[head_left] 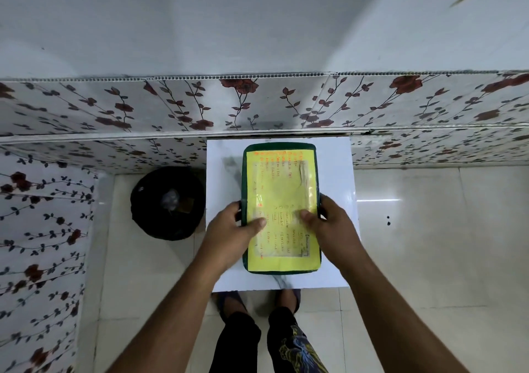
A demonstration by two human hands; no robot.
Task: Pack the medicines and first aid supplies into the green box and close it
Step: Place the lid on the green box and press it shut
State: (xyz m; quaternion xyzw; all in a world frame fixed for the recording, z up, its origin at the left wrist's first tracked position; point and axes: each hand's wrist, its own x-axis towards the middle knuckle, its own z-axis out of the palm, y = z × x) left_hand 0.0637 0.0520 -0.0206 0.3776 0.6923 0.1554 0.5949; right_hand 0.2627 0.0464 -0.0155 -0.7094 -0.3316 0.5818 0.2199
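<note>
green box (246, 200) sits lid-on in the middle of the small white table (335, 172), long axis running away from the person; yellow handwritten sheet (282, 209) covers the lid top; left hand (229, 229) clamps the left edge, thumb pressed flat on the sheet, fingers curled round the side at what looks like a latch; right hand (332, 223) mirrors it on the right edge, thumb on top; symmetric grip reads as pressing the lid down evenly to seat both sides; no medicines or supplies visible outside, so packing looks done; black bin (167, 200) on the floor left of the table, not involved.
</note>
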